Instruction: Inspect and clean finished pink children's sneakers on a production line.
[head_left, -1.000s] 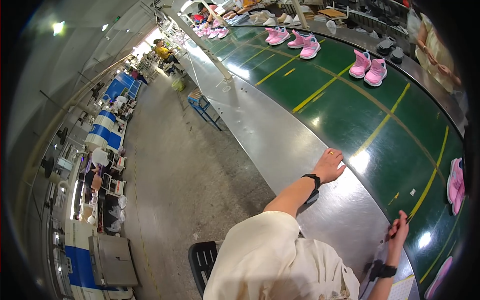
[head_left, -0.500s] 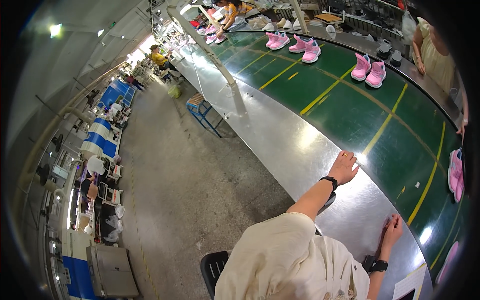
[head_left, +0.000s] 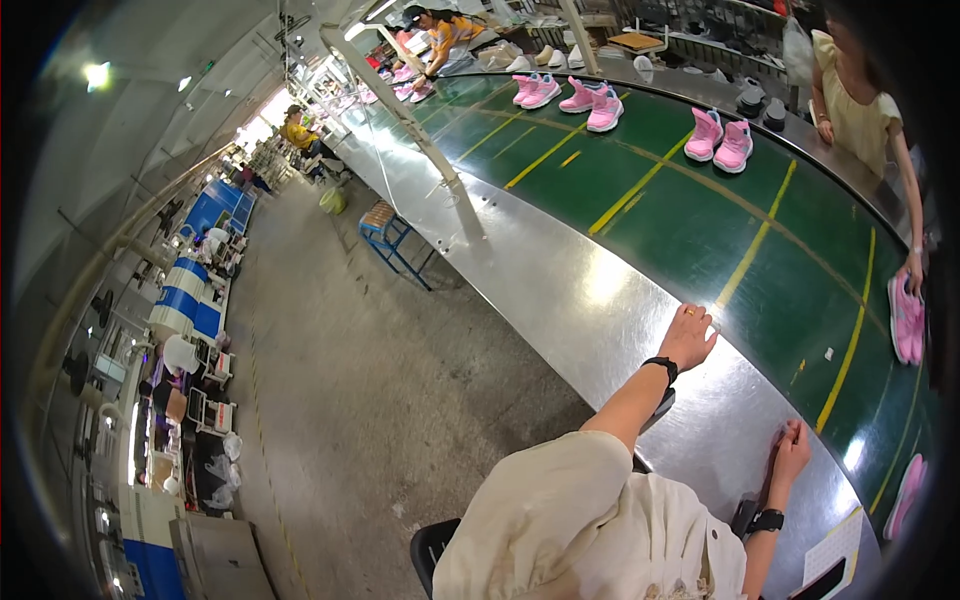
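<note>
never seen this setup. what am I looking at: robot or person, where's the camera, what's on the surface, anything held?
No robot: the left hand and right hand are a person's own bare hands. The camera sits on that person's head, looking down; its fisheye lens makes straight edges look bent.

The green surface with yellow lines is a belt, bordered by a metal ledge. Pink shoes stand on the belt, mostly in pairs. A co-worker's hand is at the pair near the right edge.

The left hand rests where ledge meets belt, with nothing visibly held. The right hand is over the ledge, fingers curled; whether they pinch something small, I can't tell.
</note>
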